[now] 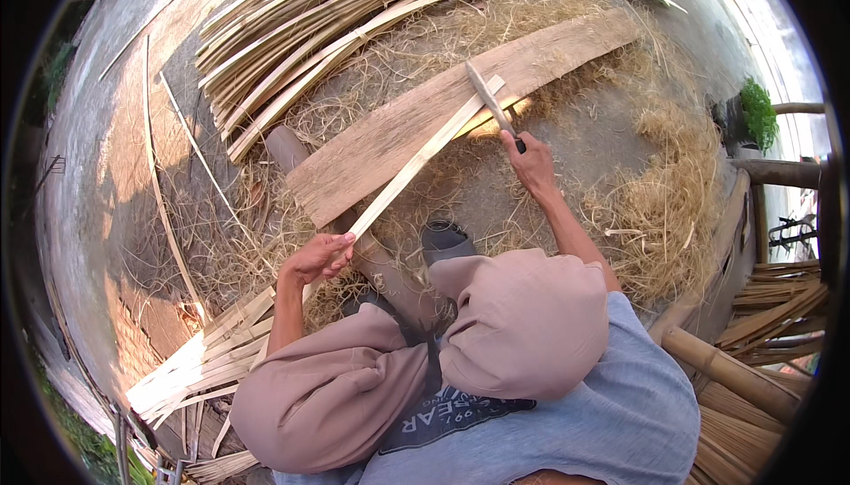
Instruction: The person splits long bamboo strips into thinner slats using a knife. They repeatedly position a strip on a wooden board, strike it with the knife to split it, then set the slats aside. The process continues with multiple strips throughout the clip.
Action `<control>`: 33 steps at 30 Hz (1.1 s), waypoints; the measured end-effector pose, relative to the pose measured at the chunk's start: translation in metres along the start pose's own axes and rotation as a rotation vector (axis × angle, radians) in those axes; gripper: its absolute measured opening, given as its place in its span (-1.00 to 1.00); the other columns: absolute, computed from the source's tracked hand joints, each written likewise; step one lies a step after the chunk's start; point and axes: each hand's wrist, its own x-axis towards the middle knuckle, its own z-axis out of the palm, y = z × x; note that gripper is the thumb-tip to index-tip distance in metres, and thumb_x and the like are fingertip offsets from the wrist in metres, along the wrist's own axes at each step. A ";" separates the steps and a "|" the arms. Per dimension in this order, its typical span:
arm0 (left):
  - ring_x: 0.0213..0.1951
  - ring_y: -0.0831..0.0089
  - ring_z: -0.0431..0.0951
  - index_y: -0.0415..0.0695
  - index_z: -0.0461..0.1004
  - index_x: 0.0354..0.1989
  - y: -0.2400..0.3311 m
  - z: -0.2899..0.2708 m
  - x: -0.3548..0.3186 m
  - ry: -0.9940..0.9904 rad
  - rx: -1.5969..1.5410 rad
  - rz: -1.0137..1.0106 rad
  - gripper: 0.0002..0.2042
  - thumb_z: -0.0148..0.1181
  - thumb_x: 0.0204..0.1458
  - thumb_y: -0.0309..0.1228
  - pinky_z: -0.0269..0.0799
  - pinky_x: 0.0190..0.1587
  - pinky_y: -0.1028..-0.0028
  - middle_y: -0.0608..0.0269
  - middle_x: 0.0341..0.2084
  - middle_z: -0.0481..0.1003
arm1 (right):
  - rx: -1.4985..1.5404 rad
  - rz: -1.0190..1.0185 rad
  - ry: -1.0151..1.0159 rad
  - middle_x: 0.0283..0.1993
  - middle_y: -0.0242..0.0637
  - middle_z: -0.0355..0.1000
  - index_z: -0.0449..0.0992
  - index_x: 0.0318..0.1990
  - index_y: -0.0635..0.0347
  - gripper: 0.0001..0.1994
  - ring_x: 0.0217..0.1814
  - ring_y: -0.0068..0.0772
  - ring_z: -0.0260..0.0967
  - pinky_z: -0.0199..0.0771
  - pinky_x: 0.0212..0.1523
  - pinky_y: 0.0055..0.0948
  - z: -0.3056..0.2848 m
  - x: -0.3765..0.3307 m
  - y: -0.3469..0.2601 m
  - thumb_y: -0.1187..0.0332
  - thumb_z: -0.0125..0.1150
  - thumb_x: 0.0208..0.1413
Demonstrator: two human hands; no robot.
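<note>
Curly shavings (673, 162) litter the floor (611, 122). One pale strip (420, 162) crosses the plank (376, 153) beneath a knife (486, 95); left hand (314, 257) fingers pinch it, right hand (534, 166) fingers wrap the knife. Strip looks light, springy, maybe splintery: pinch flat faces.

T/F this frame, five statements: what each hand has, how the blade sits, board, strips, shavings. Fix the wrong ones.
1. The right hand holds a knife by its dark handle. True.
2. The left hand is holding nothing. False: the left hand grips a pale strip.
3. The knife's blade crosses the strip near its far end. True.
4. The board beneath the strip is painted green. False: the board is bare brown wood.
5. No strips or shavings lie beyond the board. False: a pile of long strips and curly shavings lie there.
</note>
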 end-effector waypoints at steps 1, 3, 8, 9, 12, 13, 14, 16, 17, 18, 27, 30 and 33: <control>-0.68 0.70 0.31 -0.16 0.53 -0.36 0.002 0.003 0.006 -0.003 0.001 0.067 -0.64 0.25 0.28 -0.08 0.18 -0.59 0.59 0.47 -0.70 0.39 | 0.044 0.090 0.127 -0.61 -0.05 0.41 0.47 -0.51 0.30 -0.37 -0.59 -0.08 0.41 0.38 -0.48 -0.11 -0.013 0.029 0.028 -0.18 0.13 0.30; -0.61 0.66 0.41 -0.17 0.57 -0.27 0.011 0.029 -0.001 0.233 0.195 0.194 -0.71 0.32 0.24 -0.16 0.26 -0.50 0.57 0.41 -0.66 0.47 | 0.224 0.230 0.301 -0.64 -0.16 0.40 0.47 -0.53 0.27 -0.35 -0.64 -0.26 0.43 0.43 -0.55 -0.21 -0.032 0.051 0.051 -0.21 0.10 0.31; -0.43 0.51 0.61 -0.09 0.68 0.00 -0.012 0.054 0.009 0.701 0.611 0.575 -0.72 0.39 0.16 -0.27 0.45 -0.35 0.47 0.34 -0.49 0.65 | 0.622 0.265 0.341 -0.67 -0.31 0.36 0.48 -0.50 0.26 -0.34 -0.66 -0.53 0.42 0.42 -0.62 -0.38 -0.045 0.032 0.013 -0.25 0.08 0.31; -0.40 0.35 0.65 -0.01 0.68 0.05 -0.029 0.048 0.025 0.725 0.675 0.836 -0.70 0.34 0.19 -0.21 0.48 -0.31 0.35 0.24 -0.42 0.69 | 0.590 0.249 0.296 -0.67 -0.32 0.36 0.48 -0.48 0.27 -0.35 -0.66 -0.53 0.42 0.42 -0.62 -0.37 -0.040 0.023 0.008 -0.25 0.10 0.31; -0.37 0.17 0.66 0.05 0.67 0.07 -0.016 0.073 0.015 0.790 0.833 0.623 -0.68 0.26 0.24 -0.12 0.48 -0.28 0.27 0.07 -0.39 0.65 | 0.367 0.154 0.098 -0.69 -0.30 0.34 0.49 -0.46 0.29 -0.37 -0.66 -0.44 0.42 0.41 -0.58 -0.30 -0.024 -0.006 -0.017 -0.21 0.15 0.29; -0.39 0.08 0.62 0.12 0.65 0.09 -0.012 0.079 0.015 0.787 0.864 0.625 -0.67 0.19 0.27 -0.07 0.47 -0.27 0.26 0.02 -0.43 0.60 | 0.219 0.035 0.020 -0.67 -0.24 0.35 0.49 -0.45 0.30 -0.39 -0.64 -0.35 0.42 0.41 -0.55 -0.26 -0.014 -0.017 -0.018 -0.19 0.18 0.28; -0.39 0.09 0.61 0.12 0.65 0.10 -0.010 0.082 0.012 0.789 0.877 0.612 -0.67 0.18 0.28 -0.07 0.47 -0.27 0.26 0.03 -0.44 0.59 | 0.071 -0.088 -0.063 -0.66 -0.17 0.36 0.49 -0.43 0.30 -0.41 -0.61 -0.26 0.43 0.40 -0.52 -0.22 -0.001 -0.030 -0.019 -0.17 0.20 0.27; -0.40 0.11 0.60 0.14 0.64 0.12 -0.010 0.082 0.010 0.807 0.897 0.572 -0.67 0.18 0.28 -0.08 0.45 -0.27 0.25 0.06 -0.46 0.58 | 0.100 -0.298 -0.195 -0.60 -0.05 0.39 0.49 -0.42 0.30 -0.42 -0.55 -0.07 0.42 0.38 -0.49 -0.13 0.018 -0.069 -0.034 -0.16 0.22 0.25; -0.40 0.11 0.59 0.14 0.64 0.12 -0.013 0.080 0.008 0.804 0.883 0.564 -0.67 0.17 0.28 -0.08 0.45 -0.27 0.25 0.06 -0.46 0.57 | 0.066 -0.353 -0.189 -0.58 -0.03 0.40 0.50 -0.42 0.30 -0.42 -0.53 -0.04 0.43 0.38 -0.48 -0.12 0.020 -0.079 -0.034 -0.16 0.22 0.25; -0.40 0.11 0.58 0.15 0.64 0.12 -0.014 0.077 0.009 0.798 0.870 0.560 -0.67 0.17 0.28 -0.07 0.44 -0.27 0.24 0.07 -0.47 0.57 | 0.030 -0.407 -0.178 -0.56 -0.02 0.41 0.50 -0.42 0.30 -0.42 -0.52 -0.01 0.43 0.37 -0.47 -0.10 0.022 -0.086 -0.035 -0.17 0.22 0.25; -0.22 0.13 0.69 0.10 0.64 0.11 -0.009 0.079 0.010 0.774 0.804 0.543 -0.65 0.13 0.30 -0.05 0.52 -0.15 0.30 0.08 -0.24 0.68 | 0.079 0.094 0.240 -0.65 -0.06 0.34 0.45 -0.53 0.33 -0.34 -0.59 -0.14 0.30 0.29 -0.47 -0.11 -0.040 0.056 0.056 -0.19 0.14 0.30; -0.16 0.13 0.70 0.09 0.64 0.10 -0.014 0.075 0.009 0.762 0.766 0.495 -0.65 0.13 0.31 -0.05 0.54 -0.12 0.31 0.07 -0.20 0.69 | 0.110 -0.055 -0.020 -0.62 -0.07 0.34 0.43 -0.48 0.31 -0.39 -0.56 -0.09 0.31 0.32 -0.45 -0.11 -0.016 -0.007 -0.007 -0.17 0.19 0.27; -0.20 0.12 0.71 0.09 0.64 0.11 -0.017 0.071 0.014 0.770 0.789 0.586 -0.64 0.12 0.31 -0.04 0.54 -0.16 0.29 0.05 -0.26 0.68 | 0.029 -0.359 -0.125 -0.55 -0.06 0.37 0.44 -0.43 0.28 -0.42 -0.51 -0.08 0.33 0.32 -0.43 -0.12 0.018 -0.073 -0.027 -0.16 0.24 0.24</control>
